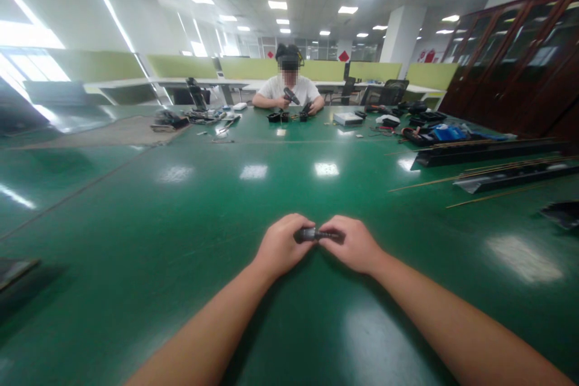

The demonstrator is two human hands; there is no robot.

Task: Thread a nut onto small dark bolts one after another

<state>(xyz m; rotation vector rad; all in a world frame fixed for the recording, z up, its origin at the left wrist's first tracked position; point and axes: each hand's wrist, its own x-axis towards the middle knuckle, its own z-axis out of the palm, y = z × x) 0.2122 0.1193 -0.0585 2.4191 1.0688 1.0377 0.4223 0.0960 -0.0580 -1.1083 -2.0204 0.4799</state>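
A small dark tool-like object (309,234), with a greyish middle and a thin ribbed part toward the right, lies level between my two hands just above the green table (217,205). My left hand (283,244) is closed round its thicker left end. On the other side, my right hand (351,243) pinches the thin right end between thumb and fingers. The fingertips of both hands nearly meet at the middle of the object. What exactly the object is, I cannot tell.
Across the table a person in a white shirt (307,89) holds a dark drill-like tool (291,96). Dark metal channels (484,152) and thin rods (423,183) lie at the right. Electronics and cables (210,114) sit at the back left, a white box (347,119) at the back right.
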